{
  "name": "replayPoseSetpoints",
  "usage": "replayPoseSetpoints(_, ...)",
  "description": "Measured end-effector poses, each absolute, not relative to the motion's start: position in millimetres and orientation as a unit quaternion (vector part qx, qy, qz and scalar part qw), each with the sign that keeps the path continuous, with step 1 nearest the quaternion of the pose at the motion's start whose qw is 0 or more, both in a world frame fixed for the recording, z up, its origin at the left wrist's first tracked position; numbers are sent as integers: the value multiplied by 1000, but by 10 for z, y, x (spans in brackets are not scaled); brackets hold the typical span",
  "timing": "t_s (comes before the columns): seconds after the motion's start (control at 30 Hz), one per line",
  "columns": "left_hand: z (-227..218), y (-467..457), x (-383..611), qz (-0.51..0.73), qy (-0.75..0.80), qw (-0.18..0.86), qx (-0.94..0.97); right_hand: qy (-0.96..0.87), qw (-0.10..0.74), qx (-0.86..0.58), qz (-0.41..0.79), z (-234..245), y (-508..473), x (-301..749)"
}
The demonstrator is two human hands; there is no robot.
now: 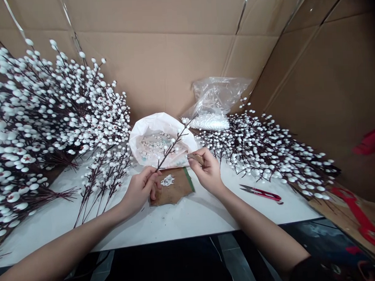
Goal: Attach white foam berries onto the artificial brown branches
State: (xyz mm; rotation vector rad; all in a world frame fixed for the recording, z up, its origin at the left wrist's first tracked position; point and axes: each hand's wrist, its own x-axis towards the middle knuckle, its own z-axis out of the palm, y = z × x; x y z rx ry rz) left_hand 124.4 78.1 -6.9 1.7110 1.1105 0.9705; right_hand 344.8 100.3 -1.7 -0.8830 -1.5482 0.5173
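My left hand (142,189) is closed around the lower end of a dark brown artificial berry stem (167,153), which slants up to the right and carries a few white berries. My right hand (210,170) pinches a small tan tool with a thin grey tip (196,158), just right of the stem; its exact kind is unclear. Behind the stem, an open white plastic bag (140,132) holds loose white berries. Below the hands lies a piece of brown cardboard (177,194) with a smear of white paste (167,180) on it.
Tall bunches of white-berry stems (64,100) fill the left side, with loose stems (99,181) beside them. More berry stems (268,145) lie at right, near a clear bag of white berries (210,121). Red thread snips (261,192) rest on the white table (132,230). Cardboard walls (159,67) enclose the back.
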Motion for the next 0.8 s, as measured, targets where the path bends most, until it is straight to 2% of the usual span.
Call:
replayPoseSetpoints(0.1,-45,772,1245,391,445,424,685,-632,638,-359,255,5,1013,3457)
replayPoseSetpoints(0.33,-65,764,1242,389,441,437,681,-542,626,-241,506,84,1041,3412)
replayPoseSetpoints(0.53,-59,755,1244,391,426,453,678,-476,628,-231,571,110,1075,3423)
replayPoseSetpoints(0.8,-89,761,1244,374,400,479,686,-410,567,-234,675,109,1081,3426)
